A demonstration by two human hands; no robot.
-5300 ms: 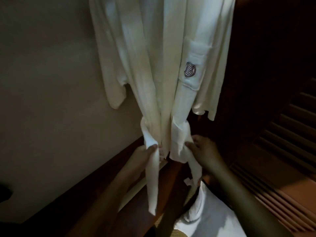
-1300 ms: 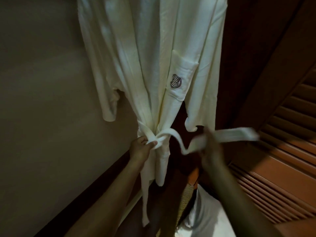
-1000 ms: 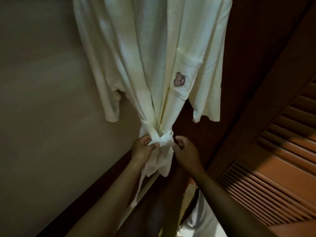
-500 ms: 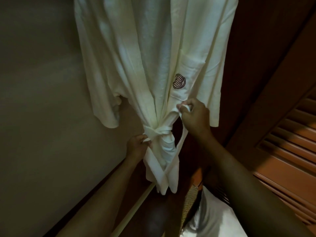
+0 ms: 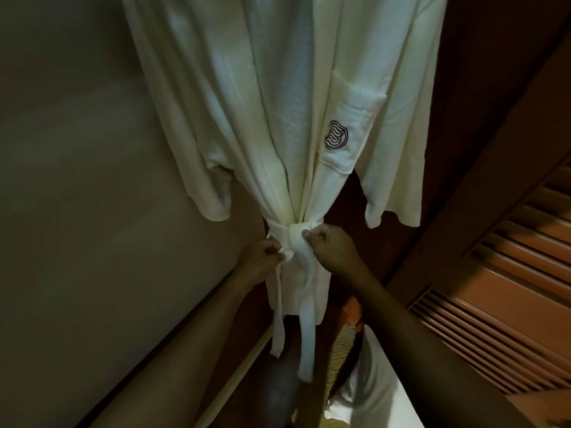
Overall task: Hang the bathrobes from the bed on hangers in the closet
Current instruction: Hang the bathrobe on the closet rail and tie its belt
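Left hand [image 5: 261, 253] and right hand [image 5: 329, 247] pinching soft belt [image 5: 290, 239], white terry bathrobe [image 5: 262, 118]

1. The bathrobe [image 5: 241, 103] hanging in front of me is a plain creamy white.
2. Its belt [image 5: 296, 239] is the same creamy white.
3. The pocket [image 5: 361, 100] carries a small emblem [image 5: 336, 139] of dark wavy lines in a rounded outline.
4. The wall [image 5: 77, 180] is dull beige-grey.
5. The louvred door [image 5: 509, 273] is reddish-brown wood, striped by its slats.
6. The panel [image 5: 482, 72] behind is dark brown.
7. Low down, a tan woven patch [image 5: 346, 342] shows beside white cloth [image 5: 380, 381].
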